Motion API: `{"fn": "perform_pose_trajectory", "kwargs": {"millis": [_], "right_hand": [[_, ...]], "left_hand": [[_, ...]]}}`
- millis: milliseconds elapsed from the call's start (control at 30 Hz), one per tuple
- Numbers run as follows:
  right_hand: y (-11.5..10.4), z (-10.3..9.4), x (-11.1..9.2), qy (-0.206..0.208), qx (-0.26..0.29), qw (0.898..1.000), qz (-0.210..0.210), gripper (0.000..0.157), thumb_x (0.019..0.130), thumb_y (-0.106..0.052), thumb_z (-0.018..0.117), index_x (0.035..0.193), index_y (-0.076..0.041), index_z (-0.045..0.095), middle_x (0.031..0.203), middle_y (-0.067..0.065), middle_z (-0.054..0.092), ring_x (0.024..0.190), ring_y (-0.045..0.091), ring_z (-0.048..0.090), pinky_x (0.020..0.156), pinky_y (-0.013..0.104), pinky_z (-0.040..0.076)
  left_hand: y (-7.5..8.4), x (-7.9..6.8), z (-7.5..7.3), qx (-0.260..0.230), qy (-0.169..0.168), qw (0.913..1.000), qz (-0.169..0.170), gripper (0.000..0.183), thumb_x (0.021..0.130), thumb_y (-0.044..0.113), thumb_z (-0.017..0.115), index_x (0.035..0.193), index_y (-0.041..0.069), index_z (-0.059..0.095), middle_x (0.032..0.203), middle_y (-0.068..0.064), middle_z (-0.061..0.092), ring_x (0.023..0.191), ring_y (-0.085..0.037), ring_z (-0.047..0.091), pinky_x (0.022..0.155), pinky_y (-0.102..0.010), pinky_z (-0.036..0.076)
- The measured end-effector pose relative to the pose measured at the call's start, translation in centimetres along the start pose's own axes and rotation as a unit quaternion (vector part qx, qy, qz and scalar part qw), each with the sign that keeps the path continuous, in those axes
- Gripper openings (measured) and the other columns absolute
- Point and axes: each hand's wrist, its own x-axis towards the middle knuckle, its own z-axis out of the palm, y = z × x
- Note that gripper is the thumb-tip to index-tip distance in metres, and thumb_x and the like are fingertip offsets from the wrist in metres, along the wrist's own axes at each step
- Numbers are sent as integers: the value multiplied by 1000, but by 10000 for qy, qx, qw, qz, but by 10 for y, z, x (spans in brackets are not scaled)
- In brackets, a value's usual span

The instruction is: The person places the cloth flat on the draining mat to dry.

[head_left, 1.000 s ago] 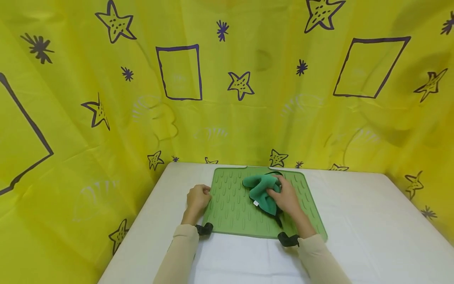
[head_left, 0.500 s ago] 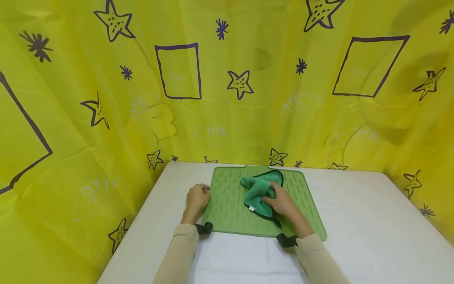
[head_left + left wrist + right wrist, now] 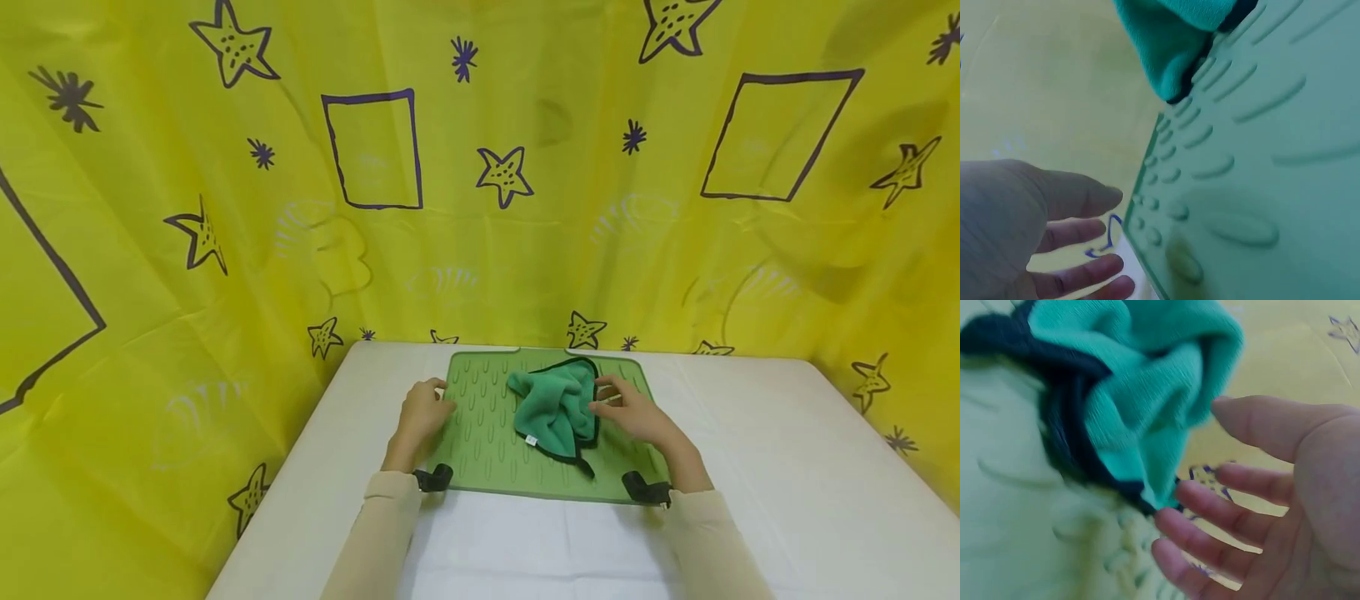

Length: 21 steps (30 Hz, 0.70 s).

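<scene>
Head view: left arm slanting up from the bottom edge, left of centre, its pale sleeve (image 3: 372, 533) ending at the wrist. Left hand (image 3: 422, 415) is hovering at the mat's left border, fingers pointing up and right. Right arm is slanting up and left from the lower right; right hand (image 3: 636, 413) is hanging over the mat's right part, fingertips pointing left. A black mount (image 3: 647, 488) is sitting at the right wrist, another on the left one.

Green mat (image 3: 476, 437), ridged, is lying on the white worktop (image 3: 757, 450) at lower centre, and is bearing the green cloth (image 3: 553, 408). Cloth is resting crumpled, right of the mat's middle; dark edging is running round it, and a small white label (image 3: 531, 440) is showing at its lower left. Yellow curtain (image 3: 450, 250) with stars is filling the upper frame.

Right hand: thumb and fingers standing well apart, gripping nothing, just beside the cloth's right edge; contact cannot be told. Left hand: fingers loosely spread, holding nothing, thumb tip near the mat's edge in the left wrist view; whether it is touching, cannot tell.
</scene>
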Motion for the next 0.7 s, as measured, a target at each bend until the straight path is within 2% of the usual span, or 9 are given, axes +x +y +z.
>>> {"fn": "perform_pose_trajectory", "kwargs": {"millis": [133, 267, 400, 533, 700], "right_hand": [[8, -10, -6, -4, -257, 9995, 178, 42, 104, -24, 59, 134, 5, 52, 115, 24, 65, 98, 33, 66, 77, 41, 54], [14, -10, -7, -241, -154, 9994, 212, 27, 103, -19, 61, 114, 5, 58, 94, 17, 67, 76, 24, 64, 66, 37, 52], [15, -3, -6, -648, 7, 9976, 262, 19, 101, -16, 63, 101, 2, 60, 84, 12, 66, 67, 21, 62, 62, 35, 50], [12, 2, -4, -994, 98, 9950, 47, 14, 98, -13, 65, 97, 1, 62, 80, 9, 65, 64, 19, 59, 59, 33, 49], [10, 5, -3, -1240, 20, 9916, -376, 9, 94, -8, 68, 96, 1, 66, 75, 5, 62, 64, 16, 55, 58, 30, 48]], "left_hand": [[20, -6, 6, 100, -81, 9975, 698, 26, 93, 15, 71, 116, 5, 71, 111, -18, 66, 101, -32, 63, 82, -45, 54], [43, -14, 19, 317, -269, 9869, 1560, 4, 92, 16, 71, 92, 12, 72, 95, -6, 68, 88, -19, 60, 77, -35, 51], [66, -26, 35, 639, -741, 9711, 2176, 16, 95, 24, 72, 82, 17, 68, 80, 5, 61, 76, -10, 52, 67, -25, 44], [81, -37, 51, 1028, -1200, 9524, 2607, 15, 96, 30, 72, 85, 20, 72, 76, 9, 58, 70, -4, 50, 61, -19, 42], [85, -47, 70, 1899, -1330, 9231, 3070, 10, 91, 33, 76, 93, 23, 77, 84, 11, 66, 77, -3, 57, 70, -19, 47]]}}
